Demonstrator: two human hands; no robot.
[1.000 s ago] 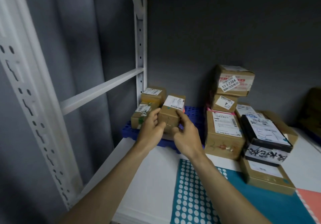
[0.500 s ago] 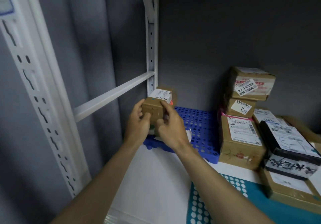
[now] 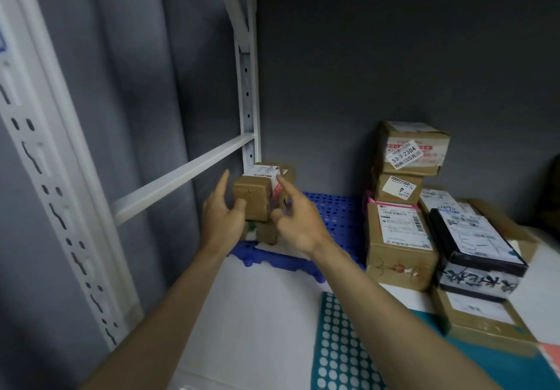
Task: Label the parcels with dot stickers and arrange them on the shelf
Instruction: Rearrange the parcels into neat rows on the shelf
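The small cardboard parcel (image 3: 253, 197) now sits stacked on a lower parcel (image 3: 263, 232) in the back-left corner of the blue perforated pallet (image 3: 331, 214), against the white shelf upright (image 3: 248, 92). Half a second earlier both hands clamped it; now the left hand (image 3: 222, 220) and right hand (image 3: 298, 223) flank it with fingers spread, grip released. Judged placed; the dot sticker sheet (image 3: 342, 347) lies near.

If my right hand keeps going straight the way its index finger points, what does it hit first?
Most likely the small top parcel stacked by the shelf post: the right hand points its index finger at that parcel's white label, seemingly just short of it. Depth is unclear from this one view.
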